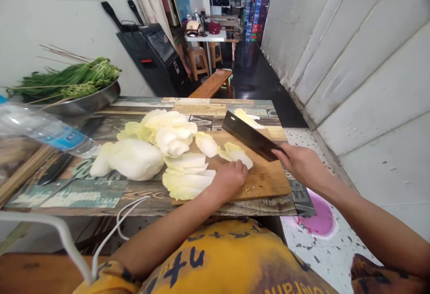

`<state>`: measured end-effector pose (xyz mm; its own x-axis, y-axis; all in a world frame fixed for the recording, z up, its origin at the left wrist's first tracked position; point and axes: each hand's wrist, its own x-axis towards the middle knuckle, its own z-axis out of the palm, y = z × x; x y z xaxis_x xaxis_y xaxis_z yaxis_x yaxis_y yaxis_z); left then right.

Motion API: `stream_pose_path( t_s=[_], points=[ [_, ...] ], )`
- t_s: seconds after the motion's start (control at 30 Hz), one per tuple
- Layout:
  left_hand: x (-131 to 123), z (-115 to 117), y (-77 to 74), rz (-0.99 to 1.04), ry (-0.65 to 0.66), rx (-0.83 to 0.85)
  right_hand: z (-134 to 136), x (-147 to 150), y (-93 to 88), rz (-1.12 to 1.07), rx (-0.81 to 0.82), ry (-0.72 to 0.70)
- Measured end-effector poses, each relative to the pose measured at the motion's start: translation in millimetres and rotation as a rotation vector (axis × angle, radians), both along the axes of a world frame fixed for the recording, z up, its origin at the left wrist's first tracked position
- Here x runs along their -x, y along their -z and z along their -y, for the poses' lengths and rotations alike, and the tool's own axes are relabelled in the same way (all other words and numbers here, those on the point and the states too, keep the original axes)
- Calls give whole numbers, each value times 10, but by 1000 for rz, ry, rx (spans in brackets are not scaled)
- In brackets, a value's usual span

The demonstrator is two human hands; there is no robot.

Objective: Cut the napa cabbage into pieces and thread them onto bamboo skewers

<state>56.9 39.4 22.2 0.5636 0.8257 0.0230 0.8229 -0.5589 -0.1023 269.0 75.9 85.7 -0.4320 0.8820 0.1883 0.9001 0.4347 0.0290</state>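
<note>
My right hand (pixel 297 164) grips a dark cleaver (pixel 251 138) by its handle, the blade held above the right part of the wooden cutting board (pixel 268 182). On the board my left hand (pixel 231 177) has its fingers curled onto a pale cabbage leaf (pixel 237 154); its thumb is hidden. Another leaf piece (pixel 206 144) lies just behind. Left of my hand, cut leaves (pixel 188 184) overlap the board's edge. A heap of loose leaves (pixel 171 130) and a whole cabbage head (pixel 134 159) sit further left. One yellowish leaf (pixel 247 117) is beyond the cleaver.
On the table's left are a plastic bottle (pixel 63 135), scissors (pixel 80 168), a black-handled knife (pixel 55 168) and a metal bowl (pixel 97 99) of skewered greens. A white cable (pixel 126 211) hangs at the front edge. A pink basin (pixel 317 215) stands on the floor, right.
</note>
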Motion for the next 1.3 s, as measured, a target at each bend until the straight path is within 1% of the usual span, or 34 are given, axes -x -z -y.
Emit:
stream_pose_path(
  t_s=[0.13,0.2,0.33,0.4,0.5,0.6,0.73,0.8,0.83,0.9,0.97,1.03,1.07,1.13,1.2,1.3],
  points=[
    [59,45,12,26,-121,-22,172,-38,-58,-32,8,-77],
    [79,48,33,46,-158,-48,244,-38,-100,-53,-4,-96],
    [64,13,56,83,-112,-95,326,-10,-170,-38,-52,-86],
    [55,-1,29,97,-110,-122,331,9,-170,-3,-29,-72],
    [75,21,-80,106,-123,-110,303,32,-124,53,66,-53],
    [197,96,-259,110,-147,-59,264,33,-73,112,127,-27],
    [572,174,-478,104,-317,-15,237,-4,-98,104,136,11],
    [740,167,-530,70,-409,24,229,-16,-149,89,128,26],
    [780,153,-538,60,-441,26,223,-14,-175,87,130,29],
    [742,109,-515,83,-439,-13,202,9,-214,103,143,25],
    [565,49,-440,133,-339,-49,168,55,-223,138,153,23],
    [331,-24,-320,134,-224,-35,130,112,-203,172,153,21],
    [223,-60,-250,118,-199,-25,112,139,-184,184,151,16],
    [69,-121,-111,101,-190,-9,81,187,-140,202,143,-4],
    [5,-158,-3,109,-201,-5,60,219,-97,218,132,-30],
    [5,-176,65,128,-205,-7,39,241,-60,236,127,-49]
  ],
)
